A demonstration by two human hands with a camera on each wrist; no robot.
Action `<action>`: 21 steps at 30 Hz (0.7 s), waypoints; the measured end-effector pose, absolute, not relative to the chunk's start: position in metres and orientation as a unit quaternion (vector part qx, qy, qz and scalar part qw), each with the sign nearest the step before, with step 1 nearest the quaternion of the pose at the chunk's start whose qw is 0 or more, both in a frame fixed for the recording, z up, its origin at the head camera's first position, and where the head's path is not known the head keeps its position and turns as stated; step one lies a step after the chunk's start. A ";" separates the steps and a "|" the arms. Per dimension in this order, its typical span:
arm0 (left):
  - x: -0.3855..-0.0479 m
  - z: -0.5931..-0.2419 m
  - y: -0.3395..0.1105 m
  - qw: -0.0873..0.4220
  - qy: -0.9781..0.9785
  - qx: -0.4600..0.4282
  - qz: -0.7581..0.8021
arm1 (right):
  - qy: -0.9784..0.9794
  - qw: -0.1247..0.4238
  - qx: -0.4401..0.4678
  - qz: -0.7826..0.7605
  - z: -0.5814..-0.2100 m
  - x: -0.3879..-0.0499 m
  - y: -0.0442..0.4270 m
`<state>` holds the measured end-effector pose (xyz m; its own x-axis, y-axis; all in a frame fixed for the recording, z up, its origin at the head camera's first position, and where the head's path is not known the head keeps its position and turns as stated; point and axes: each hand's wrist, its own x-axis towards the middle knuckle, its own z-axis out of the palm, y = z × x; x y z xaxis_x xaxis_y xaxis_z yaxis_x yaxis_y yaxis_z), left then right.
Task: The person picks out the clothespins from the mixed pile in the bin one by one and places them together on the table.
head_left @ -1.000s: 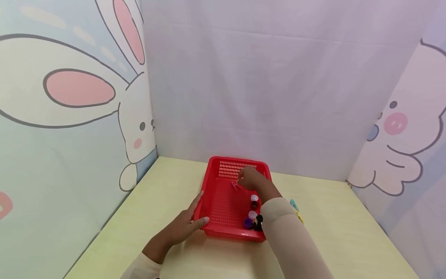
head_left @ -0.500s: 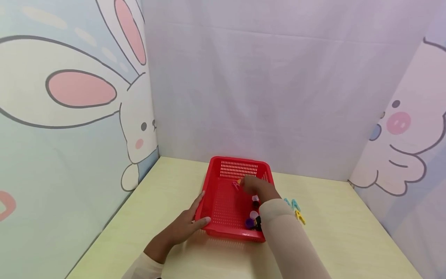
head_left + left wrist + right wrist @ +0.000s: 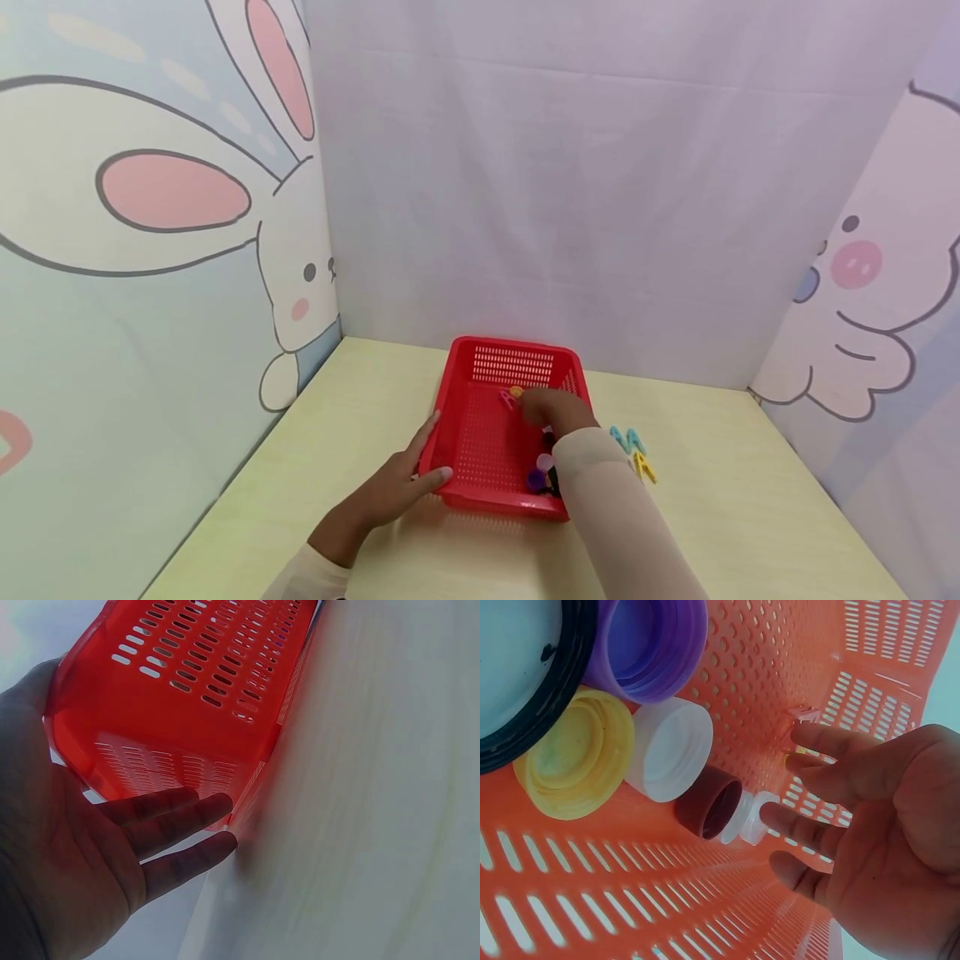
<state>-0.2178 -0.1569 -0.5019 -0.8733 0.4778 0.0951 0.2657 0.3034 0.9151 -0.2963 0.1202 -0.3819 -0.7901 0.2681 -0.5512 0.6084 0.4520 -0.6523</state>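
Note:
My left hand (image 3: 393, 487) rests against the near left corner of a red plastic basket (image 3: 480, 433). Its thumb lies over the rim, while straight fingers extend along the outside wall in the left wrist view. Inside the basket hovers my right hand (image 3: 555, 408), fingers loosely bent around nothing visible. Just left of its fingertips are an orange cap (image 3: 516, 391) and a pink clothespin (image 3: 507, 400). The right wrist view shows a brown cap (image 3: 709, 802), small clear caps (image 3: 757, 817), a whitish cap (image 3: 671, 750), a yellow cap (image 3: 574, 746), a purple cap (image 3: 649, 637) and a black-rimmed lid (image 3: 559, 701).
On the pale table (image 3: 720, 483), right of the basket, lie teal clothespins (image 3: 636, 442) and a yellow clothespin (image 3: 644, 468). A pale cloth wall (image 3: 555, 208) stands behind, with printed cartoon walls on either side. My right forearm covers part of the basket's right side.
My right hand has drawn back from the orange cap, toward me and slightly right. More of the clothespins outside now shows beside the sleeve. The left hand and basket stay put.

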 end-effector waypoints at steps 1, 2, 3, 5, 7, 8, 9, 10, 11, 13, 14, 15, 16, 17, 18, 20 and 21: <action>-0.218 -0.502 -0.157 0.099 0.801 0.231 0.543 | 0.825 0.185 0.270 -0.461 -0.382 -0.294 0.120; -0.218 -0.502 -0.157 0.099 0.802 0.231 0.542 | 0.818 0.181 0.276 -0.471 -0.382 -0.292 0.119; -0.218 -0.502 -0.158 0.099 0.802 0.231 0.542 | 0.813 0.176 0.280 -0.479 -0.382 -0.289 0.119; -0.218 -0.502 -0.158 0.098 0.802 0.233 0.541 | 0.800 0.163 0.291 -0.498 -0.381 -0.284 0.119; -0.218 -0.502 -0.158 0.097 0.802 0.235 0.540 | 0.794 0.153 0.294 -0.510 -0.380 -0.280 0.118; -0.218 -0.501 -0.159 0.096 0.802 0.236 0.539 | 0.792 0.151 0.295 -0.514 -0.378 -0.278 0.117; -0.218 -0.501 -0.159 0.096 0.802 0.238 0.540 | 0.788 0.148 0.296 -0.519 -0.377 -0.276 0.116; -0.218 -0.501 -0.159 0.095 0.802 0.239 0.539 | 0.786 0.145 0.298 -0.521 -0.377 -0.274 0.116; -0.218 -0.501 -0.159 0.095 0.802 0.240 0.539 | 0.788 0.144 0.296 -0.520 -0.376 -0.273 0.115; -0.218 -0.500 -0.159 0.095 0.802 0.241 0.538 | 0.781 0.136 0.300 -0.531 -0.375 -0.269 0.114; -0.218 -0.500 -0.160 0.095 0.802 0.241 0.538 | 0.777 0.130 0.299 -0.538 -0.376 -0.267 0.114; -0.219 -0.500 -0.160 0.095 0.802 0.241 0.538 | 0.775 0.125 0.299 -0.543 -0.376 -0.265 0.113; -0.219 -0.500 -0.160 0.095 0.803 0.241 0.537 | 0.772 0.121 0.300 -0.548 -0.376 -0.264 0.113; -0.219 -0.501 -0.160 0.095 0.803 0.240 0.537 | 0.773 0.115 0.300 -0.548 -0.378 -0.264 0.113; -0.219 -0.501 -0.160 0.094 0.804 0.240 0.536 | 0.771 0.115 0.302 -0.549 -0.378 -0.264 0.113; -0.218 -0.501 -0.161 0.094 0.805 0.238 0.536 | 0.780 0.125 0.298 -0.535 -0.379 -0.268 0.113; -0.218 -0.501 -0.161 0.094 0.805 0.237 0.535 | 0.783 0.133 0.301 -0.528 -0.379 -0.272 0.113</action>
